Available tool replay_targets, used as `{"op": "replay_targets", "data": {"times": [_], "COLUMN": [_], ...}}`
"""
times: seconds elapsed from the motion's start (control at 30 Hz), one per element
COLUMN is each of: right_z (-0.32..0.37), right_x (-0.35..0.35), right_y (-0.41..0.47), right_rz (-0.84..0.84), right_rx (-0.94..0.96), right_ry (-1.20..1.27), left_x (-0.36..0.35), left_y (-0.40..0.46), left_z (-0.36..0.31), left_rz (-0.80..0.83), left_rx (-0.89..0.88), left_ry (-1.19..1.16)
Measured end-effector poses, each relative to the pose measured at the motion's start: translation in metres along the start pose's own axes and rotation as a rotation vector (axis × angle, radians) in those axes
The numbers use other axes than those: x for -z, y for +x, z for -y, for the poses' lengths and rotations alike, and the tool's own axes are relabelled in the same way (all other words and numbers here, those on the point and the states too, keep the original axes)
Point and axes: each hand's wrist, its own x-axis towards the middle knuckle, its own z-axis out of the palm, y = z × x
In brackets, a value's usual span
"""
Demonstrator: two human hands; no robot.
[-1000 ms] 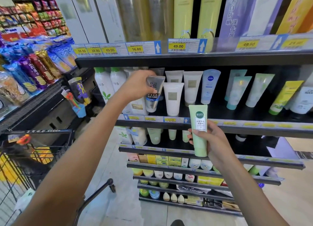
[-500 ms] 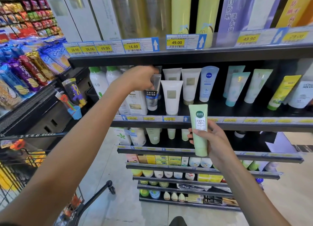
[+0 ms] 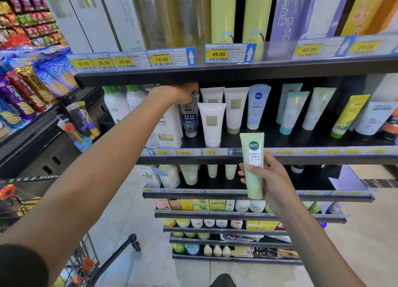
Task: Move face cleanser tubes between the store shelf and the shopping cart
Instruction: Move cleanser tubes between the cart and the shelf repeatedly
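Since a second ago my left hand [image 3: 183,93] has carried the grey men's tube [image 3: 190,116] deeper onto the shelf [image 3: 301,142], beside the white tube [image 3: 212,123]; its fingers still curl round the crimped top. My right hand [image 3: 269,177] grips the green tube [image 3: 254,164] mid-body, out in front of the shelf edge. Both look light, soft-walled and glossy, so I judge the firm crimp or cap end the safest hold.
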Motion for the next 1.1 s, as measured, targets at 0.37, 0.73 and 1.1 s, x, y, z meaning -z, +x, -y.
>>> {"op": "replay_targets", "data": {"times": [0.37, 0.73, 1.1], "right_z": [-0.005, -0.010, -0.016], "right_x": [0.008, 0.008, 0.016], "right_y": [-0.003, -0.006, -0.016], "right_rz": [-0.034, -0.060, -0.070], "right_rx": [0.011, -0.017, -0.043], "right_ry": [-0.029, -0.017, -0.026], "left_x": [-0.007, -0.006, -0.001], "left_y": [0.026, 0.025, -0.031], "left_z": [0.010, 0.005, -0.015], "left_rz": [-0.003, -0.035, -0.208], "left_rx": [-0.002, 0.017, 0.010], "left_ry": [-0.064, -0.055, 0.094]}}
